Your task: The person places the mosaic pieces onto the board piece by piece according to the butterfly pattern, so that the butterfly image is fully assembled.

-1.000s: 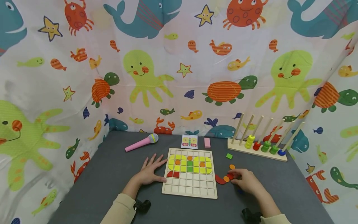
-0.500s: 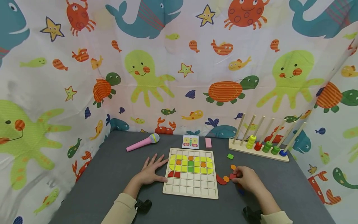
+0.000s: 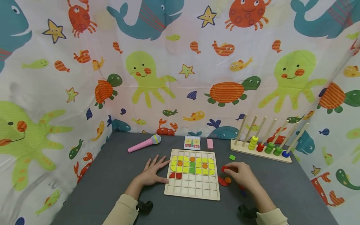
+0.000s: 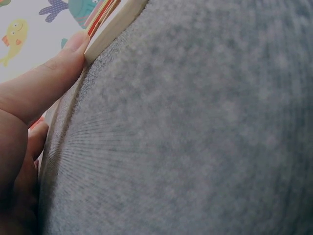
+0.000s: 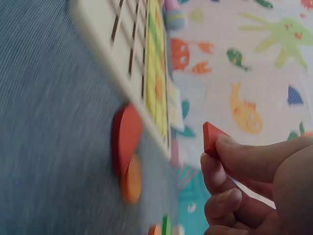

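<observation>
My left hand [image 3: 151, 173] lies with spread fingers at the left edge of a wooden grid board [image 3: 194, 188]. In the left wrist view, its thumb [image 4: 54, 73] touches the board's side. The board's upper rows hold yellow, orange and green tiles, with two red tiles [image 3: 175, 175] below them at the left. My right hand [image 3: 242, 173] pinches a red tile [image 5: 210, 139] between thumb and index finger, raised above the table just right of the board. Under it lie rounded red tiles [image 3: 222, 181] and an orange disc [image 3: 228, 180]. Blue tiles [image 3: 243, 192] are partly hidden near that hand.
A green tile [image 3: 232, 157] lies right of the board. Behind it are a picture card [image 3: 192, 142] and a pink block [image 3: 210, 144]. A toy microphone [image 3: 142, 145] lies at the back left. At the back right stands a peg rack [image 3: 261, 153] with coloured rings.
My right hand has picked the red tile from the loose pieces, lifted it and moved it left toward the board. The left hand stays at the board's edge.
</observation>
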Demonstrator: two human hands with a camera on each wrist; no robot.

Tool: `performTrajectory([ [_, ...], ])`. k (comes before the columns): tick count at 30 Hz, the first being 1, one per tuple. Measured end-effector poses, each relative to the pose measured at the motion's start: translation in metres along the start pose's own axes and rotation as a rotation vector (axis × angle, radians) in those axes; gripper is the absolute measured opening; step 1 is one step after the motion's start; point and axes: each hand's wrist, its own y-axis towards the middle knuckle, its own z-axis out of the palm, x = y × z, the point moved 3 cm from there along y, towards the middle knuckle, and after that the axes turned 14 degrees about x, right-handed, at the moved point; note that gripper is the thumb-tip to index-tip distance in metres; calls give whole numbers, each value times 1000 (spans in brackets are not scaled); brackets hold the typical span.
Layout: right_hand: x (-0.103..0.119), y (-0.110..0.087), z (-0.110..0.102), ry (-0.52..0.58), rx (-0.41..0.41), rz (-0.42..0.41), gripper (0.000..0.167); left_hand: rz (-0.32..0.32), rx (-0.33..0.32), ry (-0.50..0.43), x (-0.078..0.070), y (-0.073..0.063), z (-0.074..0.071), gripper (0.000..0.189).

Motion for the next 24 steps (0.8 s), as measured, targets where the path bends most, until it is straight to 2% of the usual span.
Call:
performTrajectory([
  [4,21,5,12,52,22,-39,17,-2,-1,0,0,1,0,104],
  [11,50,17,38,115,0,-78,11,-17,6,-6,-1,1,-1,102],
  [19,66,33,69,109,65,-164,7,-31,-2,9,0,1,-1,101],
  [24,73,41,85,115,108,-160,7,-13,-11,1,-1,1,1,102],
])
